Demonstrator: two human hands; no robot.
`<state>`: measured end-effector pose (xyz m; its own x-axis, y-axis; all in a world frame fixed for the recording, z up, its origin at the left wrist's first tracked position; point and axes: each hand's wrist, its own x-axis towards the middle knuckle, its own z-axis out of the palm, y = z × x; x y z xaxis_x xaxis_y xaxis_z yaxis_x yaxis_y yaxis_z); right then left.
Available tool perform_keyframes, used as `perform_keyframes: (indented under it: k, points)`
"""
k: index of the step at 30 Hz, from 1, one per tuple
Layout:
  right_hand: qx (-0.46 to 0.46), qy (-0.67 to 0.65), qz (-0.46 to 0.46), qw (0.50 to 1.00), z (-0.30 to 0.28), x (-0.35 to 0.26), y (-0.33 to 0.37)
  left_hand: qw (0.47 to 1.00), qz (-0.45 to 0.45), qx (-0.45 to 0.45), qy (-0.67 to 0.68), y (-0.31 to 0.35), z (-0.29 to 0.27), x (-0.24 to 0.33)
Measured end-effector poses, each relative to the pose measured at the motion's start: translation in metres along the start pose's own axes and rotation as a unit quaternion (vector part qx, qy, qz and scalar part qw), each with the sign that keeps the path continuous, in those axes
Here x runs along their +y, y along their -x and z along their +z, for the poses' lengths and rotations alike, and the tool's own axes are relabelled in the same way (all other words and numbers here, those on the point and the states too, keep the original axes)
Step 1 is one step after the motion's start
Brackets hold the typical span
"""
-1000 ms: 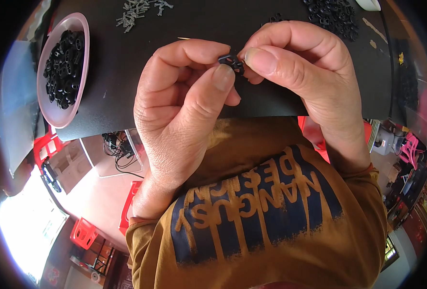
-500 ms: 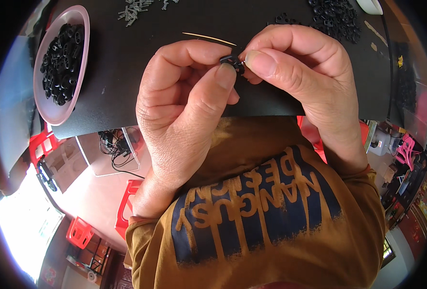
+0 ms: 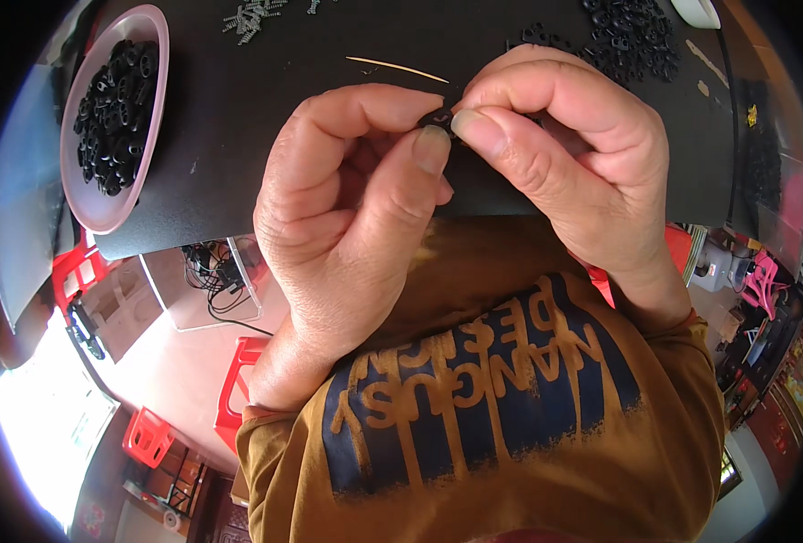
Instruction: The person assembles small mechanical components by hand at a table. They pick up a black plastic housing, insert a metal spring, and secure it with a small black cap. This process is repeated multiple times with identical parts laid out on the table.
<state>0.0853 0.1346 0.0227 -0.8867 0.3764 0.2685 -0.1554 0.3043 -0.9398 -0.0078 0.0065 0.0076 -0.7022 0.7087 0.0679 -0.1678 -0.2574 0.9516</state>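
Note:
A small black plastic cord lock (image 3: 437,118) is pinched between the thumb and forefinger of my left hand (image 3: 338,208), just over the dark table. My right hand (image 3: 573,149) meets it from the right, thumb and forefinger closed together on its end. Fingertips hide most of the piece, so its inner parts cannot be made out. A thin wooden toothpick (image 3: 397,68) lies on the table just beyond both hands.
At the left stands a pink oval bowl (image 3: 101,217) of black plastic pieces (image 3: 116,118). Small metal springs (image 3: 252,18) lie at the far edge. More black parts (image 3: 632,41) are heaped at the far right, near a white dish (image 3: 696,13).
My right thumb and forefinger have closed in against the cord lock. A shiny metal bit seen earlier at the right thumb tip is now hidden. The left hand keeps its pinch.

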Motion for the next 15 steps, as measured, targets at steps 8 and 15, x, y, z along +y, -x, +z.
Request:
perform_keyframes:
  k: [8, 15]
  points:
    - [-0.03, 0.044, -0.007, 0.999, -0.004, 0.004, 0.008, 0.997, -0.062, 0.006, -0.045, 0.008, -0.003, 0.001]
    - [0.048, 0.121, 0.012, 0.991, -0.039, 0.0, 0.019, 0.998, -0.031, 0.049, -0.025, 0.008, -0.015, -0.007]
